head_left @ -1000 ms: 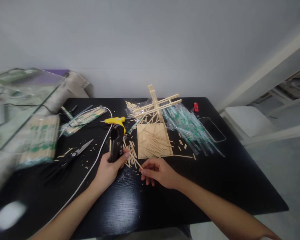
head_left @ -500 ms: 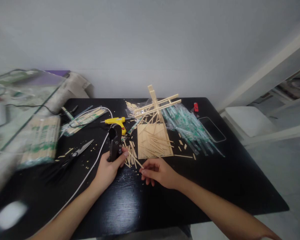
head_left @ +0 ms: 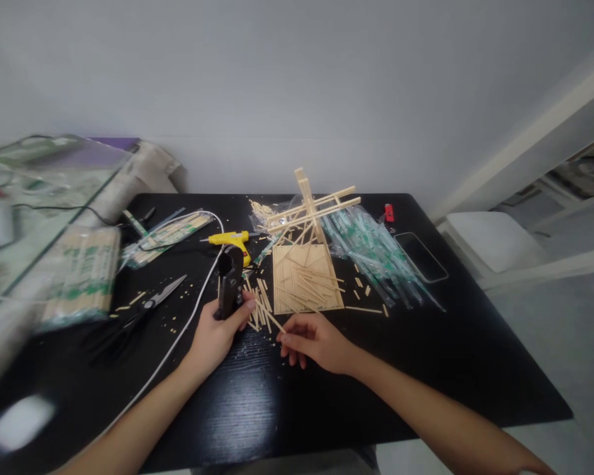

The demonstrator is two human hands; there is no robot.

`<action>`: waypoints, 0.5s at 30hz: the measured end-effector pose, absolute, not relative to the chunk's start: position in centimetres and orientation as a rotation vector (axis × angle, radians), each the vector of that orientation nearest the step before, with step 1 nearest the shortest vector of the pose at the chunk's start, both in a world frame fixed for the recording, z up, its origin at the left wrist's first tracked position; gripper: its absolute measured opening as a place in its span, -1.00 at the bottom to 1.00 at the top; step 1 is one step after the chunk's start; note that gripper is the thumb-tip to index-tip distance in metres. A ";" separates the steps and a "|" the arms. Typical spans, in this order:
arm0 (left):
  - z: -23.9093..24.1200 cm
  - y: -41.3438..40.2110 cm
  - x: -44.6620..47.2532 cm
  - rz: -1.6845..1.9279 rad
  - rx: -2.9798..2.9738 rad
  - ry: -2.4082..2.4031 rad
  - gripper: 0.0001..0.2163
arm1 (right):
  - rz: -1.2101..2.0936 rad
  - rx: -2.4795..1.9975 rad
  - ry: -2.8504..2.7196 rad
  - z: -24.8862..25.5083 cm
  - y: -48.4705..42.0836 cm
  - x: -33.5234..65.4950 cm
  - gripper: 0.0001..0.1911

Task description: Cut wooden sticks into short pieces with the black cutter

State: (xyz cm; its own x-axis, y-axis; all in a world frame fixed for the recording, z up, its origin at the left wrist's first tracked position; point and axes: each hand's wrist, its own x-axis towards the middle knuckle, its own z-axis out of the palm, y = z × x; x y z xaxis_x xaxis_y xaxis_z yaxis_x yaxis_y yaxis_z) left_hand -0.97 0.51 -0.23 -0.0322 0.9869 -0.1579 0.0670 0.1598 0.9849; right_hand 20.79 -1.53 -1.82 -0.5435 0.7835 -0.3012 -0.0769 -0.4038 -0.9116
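Change since earlier frame: no clear displacement; hands, cutter and stick match their earlier positions, with only a slight shift of the whole view.
Left hand (head_left: 216, 335): clasped around the cutter (head_left: 231, 285), head end pointing up and away from the person.
Right hand (head_left: 319, 340): thumb and fingers pinch the near end of the stick (head_left: 275, 322).
Stick location: between the hands, left of the right-hand grip.
Stick axis: slants from the right fingertips up-left toward the left thumb; far-end contact cannot be told.
Nearer hand: right, at the stick's end.
Adjacent: loose sticks (head_left: 263, 293) beyond; panel (head_left: 286, 260) to their right.
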 end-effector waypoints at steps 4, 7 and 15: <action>-0.2 0.5 -1.0 1.052 1.135 1.354 -0.67 | 1.988 -1.018 -1.238 -1.9 -1.5 20.8 -0.52; -0.3 0.4 -1.0 1.037 1.139 1.345 -0.68 | 1.988 -1.013 -1.242 -1.9 -1.5 20.8 -0.52; -0.5 0.2 -0.9 0.970 1.209 1.324 -0.69 | 1.984 -1.005 -1.233 -2.0 -1.5 20.8 -0.53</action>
